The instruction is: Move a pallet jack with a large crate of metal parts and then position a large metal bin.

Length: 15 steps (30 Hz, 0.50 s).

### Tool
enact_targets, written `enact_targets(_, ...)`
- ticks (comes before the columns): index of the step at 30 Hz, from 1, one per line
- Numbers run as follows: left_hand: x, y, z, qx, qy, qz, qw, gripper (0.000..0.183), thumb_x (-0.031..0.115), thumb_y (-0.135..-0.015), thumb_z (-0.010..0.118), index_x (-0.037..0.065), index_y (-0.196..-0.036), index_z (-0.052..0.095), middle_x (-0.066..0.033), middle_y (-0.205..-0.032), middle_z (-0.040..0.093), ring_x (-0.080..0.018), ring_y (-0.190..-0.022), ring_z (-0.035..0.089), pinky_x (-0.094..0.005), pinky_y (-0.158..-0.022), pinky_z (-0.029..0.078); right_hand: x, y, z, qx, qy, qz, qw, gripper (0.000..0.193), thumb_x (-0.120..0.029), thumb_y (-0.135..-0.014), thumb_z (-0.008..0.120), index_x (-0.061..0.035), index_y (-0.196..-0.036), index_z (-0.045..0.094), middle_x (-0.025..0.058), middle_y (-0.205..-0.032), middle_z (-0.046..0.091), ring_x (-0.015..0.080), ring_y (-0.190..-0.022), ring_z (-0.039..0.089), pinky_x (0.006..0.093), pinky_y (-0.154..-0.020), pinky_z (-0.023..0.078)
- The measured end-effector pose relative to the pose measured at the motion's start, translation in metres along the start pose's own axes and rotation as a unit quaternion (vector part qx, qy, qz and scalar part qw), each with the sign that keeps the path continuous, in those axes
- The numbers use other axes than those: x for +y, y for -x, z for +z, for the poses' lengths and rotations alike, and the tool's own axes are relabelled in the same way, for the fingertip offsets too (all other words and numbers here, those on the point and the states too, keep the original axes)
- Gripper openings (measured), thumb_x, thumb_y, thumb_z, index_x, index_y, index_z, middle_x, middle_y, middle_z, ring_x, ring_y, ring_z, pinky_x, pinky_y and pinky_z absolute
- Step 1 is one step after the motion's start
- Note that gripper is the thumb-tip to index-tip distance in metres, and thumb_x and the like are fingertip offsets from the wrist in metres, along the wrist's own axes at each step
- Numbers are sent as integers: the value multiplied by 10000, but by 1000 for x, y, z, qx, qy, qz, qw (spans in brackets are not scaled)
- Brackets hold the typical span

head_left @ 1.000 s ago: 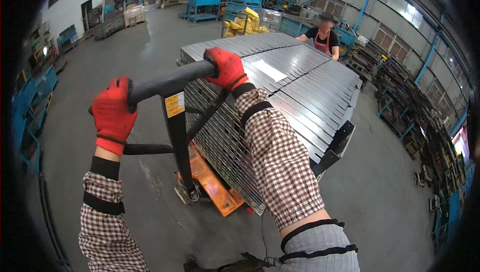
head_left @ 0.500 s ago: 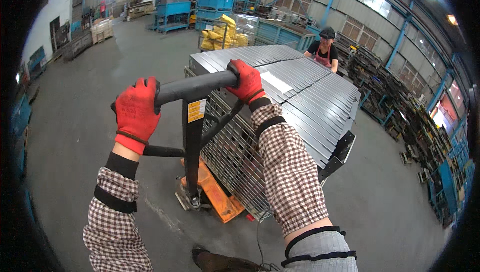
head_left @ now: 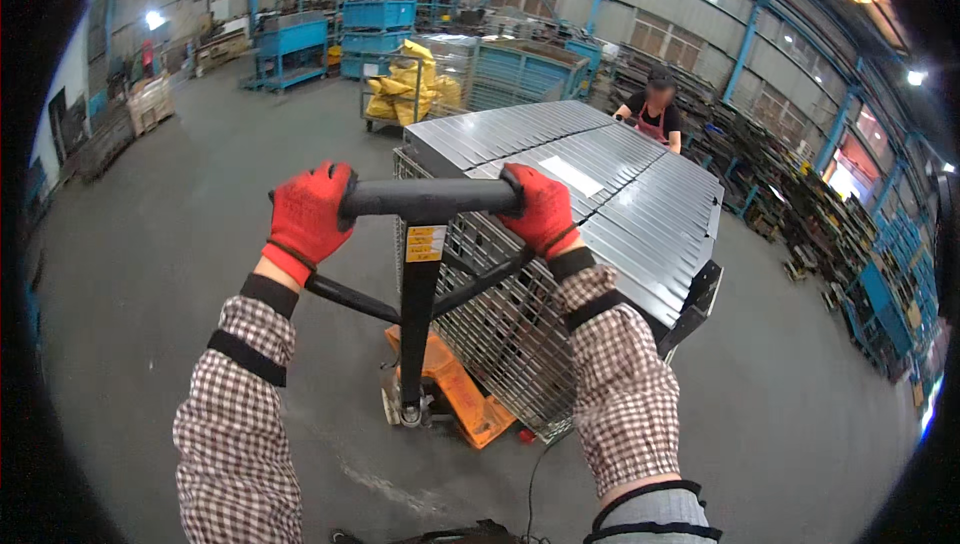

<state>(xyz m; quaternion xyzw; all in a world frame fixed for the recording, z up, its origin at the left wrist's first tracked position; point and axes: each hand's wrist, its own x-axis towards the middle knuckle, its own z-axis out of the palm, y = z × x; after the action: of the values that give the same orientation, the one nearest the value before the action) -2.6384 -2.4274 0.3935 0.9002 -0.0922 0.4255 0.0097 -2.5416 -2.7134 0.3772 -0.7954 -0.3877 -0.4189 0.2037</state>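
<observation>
The red-gloved left hand (head_left: 312, 216) and right hand (head_left: 543, 210) are wrapped round opposite ends of one black handle (head_left: 430, 200), near, two forearms (head_left: 240, 374) stretched forward. One orange pallet truck (head_left: 462, 394) stands by one wire cage (head_left: 500, 339); one co-worker (head_left: 653, 126) is far right.

On my feed, the left hand (head_left: 312, 212) and right hand (head_left: 543, 207) wear 2 red gloves (head_left: 305, 229) with dark hems (head_left: 289, 252). I see 2 brown-and-white checked sleeves (head_left: 240, 414), each with a black cuff (head_left: 270, 294) and a black band (head_left: 247, 357); at the near right, a grey sleeve (head_left: 650, 510) has black trim (head_left: 655, 530).
</observation>
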Motion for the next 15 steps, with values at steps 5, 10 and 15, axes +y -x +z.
enact_targets(5, -69, -43, 62, 71, 121, 128, 982, 479, 170, -509, 685, 109, -950, 506, -89, -851, 552, -293, -755, 558, -388, -617, 453, -80, -3, -22, -50, 109, 152, 981, 518, -207, -568, 698, -122, -1041, 507, 102, -865, 588, 308, -763, 576, 382, -641, 463)
enact_targets(10, -77, -93, 108, 80, 251, 232, 936, 528, 174, -482, 696, 91, -967, 506, -103, -866, 553, -307, -770, 557, -388, -629, 458, -128, -5, -26, -13, 125, 262, 957, 595, -218, -540, 717, -98, -1084, 506, 153, -872, 597, 322, -791, 576, 369, -698, 456)
enact_targets(15, -57, -112, 131, 68, 312, 317, 893, 535, 176, -475, 697, 89, -966, 505, -112, -863, 552, -317, -772, 555, -390, -635, 457, -151, 0, -27, -3, 225, 326, 918, 576, -207, -560, 704, -77, -1087, 512, 168, -839, 602, 328, -792, 581, 364, -721, 455)
